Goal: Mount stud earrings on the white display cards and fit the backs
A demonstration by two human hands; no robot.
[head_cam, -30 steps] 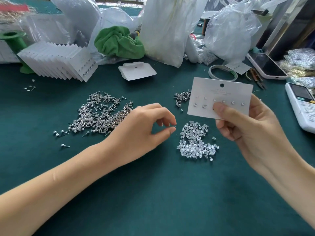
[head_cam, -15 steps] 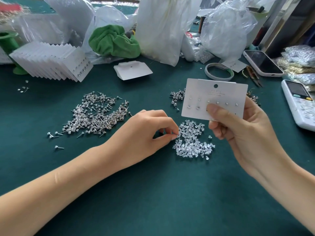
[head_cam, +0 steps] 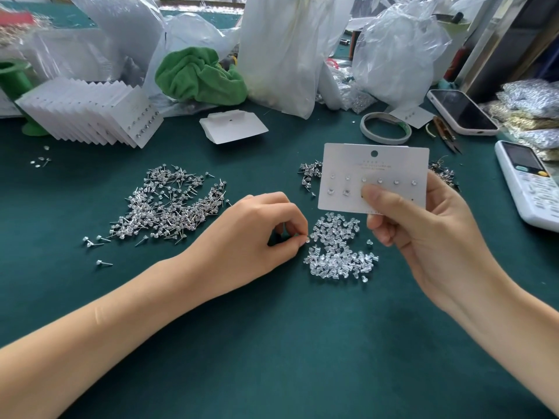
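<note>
The near half of the green worktop [head_cam: 272,343] lies bare; clutter lines its far edge. The right hand [head_cam: 423,237] holds a white card [head_cam: 375,164] upright above the heap of clear backs [head_cam: 338,252], thumb on its lower edge, studs filling the top row and two below. The left hand [head_cam: 257,234] pinches one back at the heap's left edge. Loose studs [head_cam: 169,204] lie left.

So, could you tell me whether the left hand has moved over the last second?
Yes: the left hand moved right, to the edge of the pile of clear backs.
</note>
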